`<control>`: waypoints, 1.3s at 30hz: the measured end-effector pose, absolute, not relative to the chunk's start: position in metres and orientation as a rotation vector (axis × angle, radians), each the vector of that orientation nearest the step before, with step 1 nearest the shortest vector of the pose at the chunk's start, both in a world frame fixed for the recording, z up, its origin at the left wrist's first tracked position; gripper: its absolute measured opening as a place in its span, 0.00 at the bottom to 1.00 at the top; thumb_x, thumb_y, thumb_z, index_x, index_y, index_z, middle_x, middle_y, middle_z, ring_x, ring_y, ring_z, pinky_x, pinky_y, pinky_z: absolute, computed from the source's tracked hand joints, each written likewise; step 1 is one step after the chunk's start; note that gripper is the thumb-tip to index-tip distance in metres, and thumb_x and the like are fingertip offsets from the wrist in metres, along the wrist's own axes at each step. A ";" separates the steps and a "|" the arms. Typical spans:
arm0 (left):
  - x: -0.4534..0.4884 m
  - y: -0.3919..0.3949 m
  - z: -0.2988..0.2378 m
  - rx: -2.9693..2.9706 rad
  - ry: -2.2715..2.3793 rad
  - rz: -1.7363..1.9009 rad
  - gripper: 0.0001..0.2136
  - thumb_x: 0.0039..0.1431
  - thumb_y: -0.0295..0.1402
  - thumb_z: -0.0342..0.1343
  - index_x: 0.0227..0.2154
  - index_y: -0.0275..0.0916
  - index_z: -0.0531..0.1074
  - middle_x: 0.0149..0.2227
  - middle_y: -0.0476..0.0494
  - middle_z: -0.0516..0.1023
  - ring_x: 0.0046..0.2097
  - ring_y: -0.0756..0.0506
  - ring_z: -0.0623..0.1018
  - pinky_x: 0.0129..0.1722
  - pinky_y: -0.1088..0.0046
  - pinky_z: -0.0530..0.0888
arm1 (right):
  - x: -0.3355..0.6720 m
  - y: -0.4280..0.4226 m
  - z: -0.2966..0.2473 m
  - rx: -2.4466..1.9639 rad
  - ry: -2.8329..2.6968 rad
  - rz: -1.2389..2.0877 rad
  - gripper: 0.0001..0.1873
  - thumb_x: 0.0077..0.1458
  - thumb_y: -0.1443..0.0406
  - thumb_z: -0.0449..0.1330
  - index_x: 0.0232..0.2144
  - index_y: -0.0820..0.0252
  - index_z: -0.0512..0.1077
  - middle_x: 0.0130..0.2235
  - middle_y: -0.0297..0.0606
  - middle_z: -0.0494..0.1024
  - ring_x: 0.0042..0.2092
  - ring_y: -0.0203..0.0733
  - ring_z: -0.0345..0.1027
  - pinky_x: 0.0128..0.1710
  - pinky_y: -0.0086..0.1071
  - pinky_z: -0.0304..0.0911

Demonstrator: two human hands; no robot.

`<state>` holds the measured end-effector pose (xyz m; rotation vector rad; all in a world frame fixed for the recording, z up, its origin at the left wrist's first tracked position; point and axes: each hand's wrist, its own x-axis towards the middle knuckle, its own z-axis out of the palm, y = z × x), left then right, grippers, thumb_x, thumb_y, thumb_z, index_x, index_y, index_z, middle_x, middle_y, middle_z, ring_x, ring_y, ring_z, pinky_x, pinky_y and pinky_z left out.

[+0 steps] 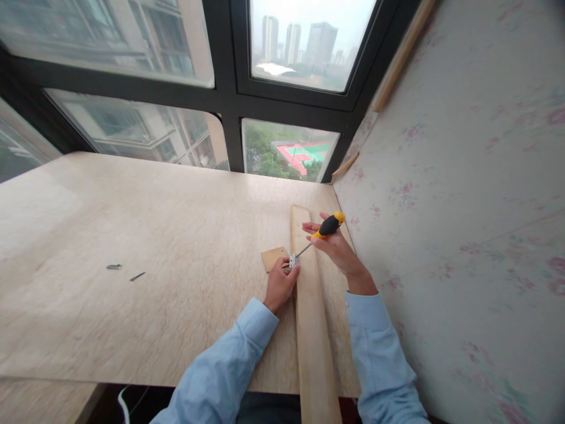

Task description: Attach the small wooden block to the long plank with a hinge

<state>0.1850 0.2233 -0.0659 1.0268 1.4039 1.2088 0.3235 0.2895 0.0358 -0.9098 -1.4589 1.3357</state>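
Note:
A long, pale wooden board (312, 318) lies lengthwise on the stone-look surface, its near end reaching past the front edge. On the board's left edge sits a small silver metal hinge (294, 259), pinched by the thumb and fingers of my left hand (281, 282). A small square wooden plate (272, 257) lies partly behind those fingers, left of the board. My right hand (338, 250) holds a yellow-and-black screwdriver (329, 225) with its fingers partly stretched. The screwdriver slants down to the left, and its tip meets the hinge. Any screw there is too small to make out.
Two small metal pieces lie far left on the surface: a greyish clip-like one (113, 267) and a thin dark pointed one (137, 276). The flowered wall (450, 224) rises close beside my right arm. Dark-framed windows (233, 94) stand behind. A white cable (123, 403) hangs below the front edge.

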 end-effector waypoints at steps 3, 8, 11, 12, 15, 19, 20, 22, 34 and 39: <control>0.185 0.224 -0.064 0.984 1.367 1.205 0.18 0.54 0.37 0.60 0.45 0.34 0.70 0.40 0.38 0.79 0.35 0.45 0.80 0.33 0.73 0.74 | 0.336 0.289 0.039 -0.906 -1.506 1.457 0.41 0.46 0.61 0.69 0.60 0.53 0.56 0.52 0.45 0.75 0.53 0.46 0.70 0.56 0.49 0.61; 0.184 0.225 -0.066 1.068 1.415 1.205 0.17 0.55 0.36 0.59 0.46 0.33 0.73 0.44 0.35 0.79 0.38 0.44 0.80 0.38 0.69 0.76 | 0.336 0.289 0.043 -1.155 -1.494 1.225 0.43 0.37 0.58 0.74 0.55 0.59 0.65 0.35 0.38 0.80 0.40 0.48 0.75 0.45 0.45 0.69; 0.182 0.225 -0.066 1.147 1.448 1.191 0.16 0.55 0.36 0.58 0.45 0.32 0.75 0.44 0.36 0.79 0.39 0.44 0.80 0.38 0.70 0.75 | 0.327 0.287 0.045 -1.411 -1.576 0.816 0.40 0.33 0.55 0.75 0.50 0.61 0.72 0.27 0.34 0.77 0.33 0.48 0.73 0.40 0.43 0.68; 0.182 0.225 -0.066 1.166 1.448 1.166 0.16 0.56 0.36 0.57 0.45 0.32 0.75 0.42 0.37 0.80 0.37 0.44 0.80 0.36 0.71 0.74 | 0.323 0.287 0.045 -1.449 -1.598 0.730 0.40 0.33 0.55 0.75 0.50 0.62 0.72 0.26 0.34 0.76 0.32 0.48 0.72 0.39 0.43 0.68; 0.181 0.225 -0.065 1.202 1.443 1.065 0.18 0.56 0.37 0.55 0.46 0.32 0.76 0.33 0.42 0.80 0.27 0.47 0.77 0.27 0.73 0.70 | 0.317 0.285 0.042 -1.345 -1.568 0.840 0.41 0.38 0.54 0.73 0.54 0.60 0.68 0.32 0.37 0.78 0.34 0.47 0.73 0.41 0.42 0.68; 0.180 0.225 -0.062 1.226 1.439 1.040 0.20 0.56 0.37 0.55 0.49 0.31 0.74 0.31 0.43 0.80 0.25 0.48 0.74 0.26 0.74 0.69 | 0.322 0.281 0.042 -0.962 -1.451 1.359 0.42 0.44 0.59 0.71 0.59 0.52 0.58 0.50 0.42 0.77 0.51 0.46 0.72 0.53 0.45 0.65; 0.179 0.225 -0.062 1.231 1.443 1.047 0.21 0.56 0.36 0.55 0.50 0.31 0.74 0.33 0.42 0.80 0.26 0.48 0.74 0.27 0.74 0.69 | 0.325 0.281 0.044 -0.897 -1.439 1.437 0.43 0.45 0.61 0.71 0.60 0.51 0.56 0.52 0.43 0.75 0.54 0.46 0.70 0.56 0.47 0.63; 0.178 0.225 -0.060 1.246 1.451 1.038 0.22 0.55 0.35 0.56 0.51 0.31 0.73 0.36 0.41 0.80 0.26 0.49 0.74 0.29 0.74 0.70 | 0.330 0.279 0.047 -0.850 -1.443 1.496 0.42 0.45 0.63 0.70 0.59 0.50 0.56 0.54 0.43 0.74 0.57 0.47 0.67 0.58 0.49 0.60; 0.174 0.230 -0.060 1.290 1.391 0.972 0.17 0.54 0.33 0.58 0.47 0.35 0.76 0.37 0.42 0.80 0.39 0.43 0.78 0.42 0.68 0.74 | 0.318 0.285 0.047 -1.436 -1.520 0.691 0.44 0.37 0.49 0.72 0.54 0.63 0.67 0.35 0.42 0.81 0.42 0.54 0.76 0.51 0.49 0.66; 0.177 0.229 -0.056 1.227 1.410 0.974 0.15 0.54 0.31 0.57 0.45 0.33 0.76 0.44 0.40 0.79 0.41 0.44 0.78 0.44 0.69 0.73 | 0.328 0.283 0.046 -1.056 -1.542 1.240 0.54 0.43 0.51 0.70 0.65 0.56 0.47 0.49 0.46 0.78 0.51 0.50 0.73 0.54 0.49 0.65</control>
